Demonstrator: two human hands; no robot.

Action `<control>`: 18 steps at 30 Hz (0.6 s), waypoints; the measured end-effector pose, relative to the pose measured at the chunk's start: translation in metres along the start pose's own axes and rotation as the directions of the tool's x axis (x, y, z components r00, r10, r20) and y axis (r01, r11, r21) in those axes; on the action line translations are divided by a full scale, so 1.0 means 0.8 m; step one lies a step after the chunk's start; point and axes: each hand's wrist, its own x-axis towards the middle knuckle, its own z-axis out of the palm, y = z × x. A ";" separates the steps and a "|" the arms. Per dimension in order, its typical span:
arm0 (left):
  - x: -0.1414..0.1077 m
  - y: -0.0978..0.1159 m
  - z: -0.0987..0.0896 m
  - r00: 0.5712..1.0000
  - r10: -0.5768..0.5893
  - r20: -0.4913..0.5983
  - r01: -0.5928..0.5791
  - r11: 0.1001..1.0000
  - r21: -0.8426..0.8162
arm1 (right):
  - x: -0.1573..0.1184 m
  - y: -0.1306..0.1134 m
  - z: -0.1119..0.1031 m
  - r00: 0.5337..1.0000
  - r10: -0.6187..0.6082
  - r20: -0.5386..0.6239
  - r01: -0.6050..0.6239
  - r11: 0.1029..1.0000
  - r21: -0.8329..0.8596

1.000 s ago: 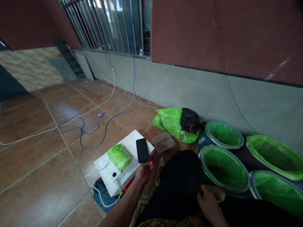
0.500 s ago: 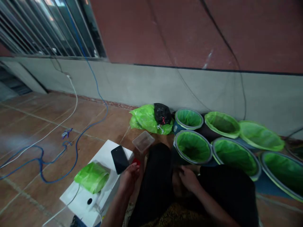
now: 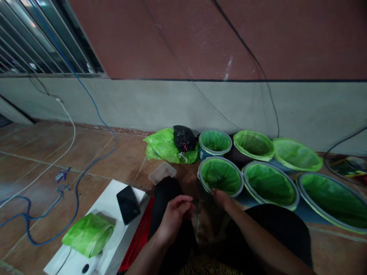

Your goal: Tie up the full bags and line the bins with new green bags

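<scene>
My left hand (image 3: 177, 214) is raised over my left knee, its fingers loosely bent and apart, with nothing seen in it. My right hand (image 3: 220, 198) is at the near rim of a round bin (image 3: 204, 183) lined with a green plastic bag (image 3: 220, 175). Its fingers close on the bin's edge, though their tips are partly hidden. To the left, a white box (image 3: 126, 236) carries a black phone (image 3: 128, 205) and a folded green plastic bag (image 3: 88, 235).
More green-lined bins (image 3: 272, 183) stand in two rows at right along the wall (image 3: 160, 103). A green bag (image 3: 160, 145) and a black bag (image 3: 184, 138) lie beside them. A clear plastic container (image 3: 162, 172) sits nearby. A blue cable (image 3: 77, 183) and a white cable (image 3: 71, 141) cross the tiles.
My right hand has moved forward from between my knees to the bin's rim. My left hand has risen away from the box to above my knee. The view has shifted right.
</scene>
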 end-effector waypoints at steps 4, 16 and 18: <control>0.008 -0.008 0.005 0.999 -0.031 0.024 0.030 0.999 0.035 | 0.000 0.004 0.001 0.999 -0.027 0.026 0.027 1.000 -0.001; 0.064 -0.057 0.029 0.998 -0.023 0.059 0.013 0.985 0.170 | 0.000 0.017 -0.061 0.998 -0.032 -0.058 0.026 0.994 -0.106; 0.074 -0.052 0.028 0.998 0.013 0.068 -0.026 0.982 0.189 | -0.005 0.024 -0.081 0.994 -0.066 -0.084 0.057 0.993 -0.106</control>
